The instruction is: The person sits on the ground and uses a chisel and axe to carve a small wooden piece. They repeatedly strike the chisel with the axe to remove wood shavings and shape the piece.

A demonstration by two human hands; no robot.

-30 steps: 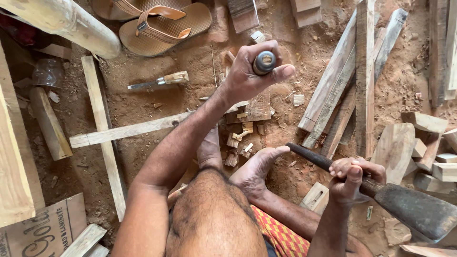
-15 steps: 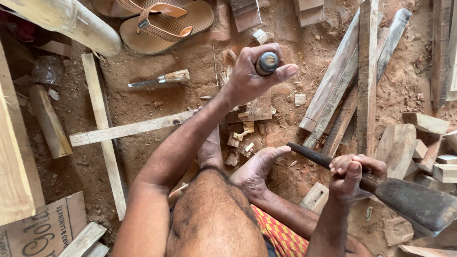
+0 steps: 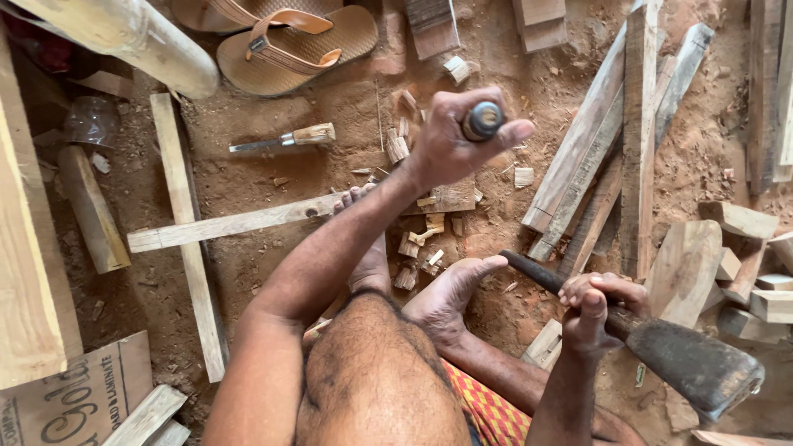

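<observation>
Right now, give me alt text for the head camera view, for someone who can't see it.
Seen from above, a person seated on a sawdust floor grips an upright chisel handle in the left hand and a heavy dark-headed mallet in the right hand. Wood chips, planks, a second chisel and sandals lie around.

The floor [image 3: 273, 124] was bare reddish dirt, dusted with sawdust and strewn with small wood chips [image 3: 421, 239]. Planks [image 3: 611, 140] and offcut blocks [image 3: 743, 272] lay scattered about it. A pair of tan sandals [image 3: 289, 41] sat near a pale log [image 3: 124, 37]. Soft daylight fell evenly.
</observation>
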